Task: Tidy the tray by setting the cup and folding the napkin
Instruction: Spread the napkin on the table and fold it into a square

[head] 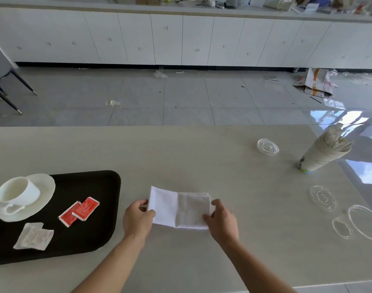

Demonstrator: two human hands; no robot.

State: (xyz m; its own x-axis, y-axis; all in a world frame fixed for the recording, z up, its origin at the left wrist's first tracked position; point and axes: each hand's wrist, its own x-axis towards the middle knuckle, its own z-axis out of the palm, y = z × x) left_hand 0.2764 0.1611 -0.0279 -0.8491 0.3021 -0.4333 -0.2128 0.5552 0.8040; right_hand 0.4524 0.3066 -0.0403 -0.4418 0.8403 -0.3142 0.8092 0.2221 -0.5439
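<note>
A white napkin (176, 208) lies partly folded on the pale table, just right of the black tray (92, 187). My left hand (138, 218) pinches its left edge, which is lifted slightly. My right hand (221, 216) grips the folded right edge. A white cup (17, 190) stands upright on a white saucer (43, 187) at the tray's far left corner, handle toward me.
On the tray lie two red sachets (79, 211) and white sachets (34, 236). A stack of paper cups (324, 153) stands at the right. Clear plastic lids (267, 146) (322, 197) (363, 222) lie near it. The table's far edge borders a tiled floor.
</note>
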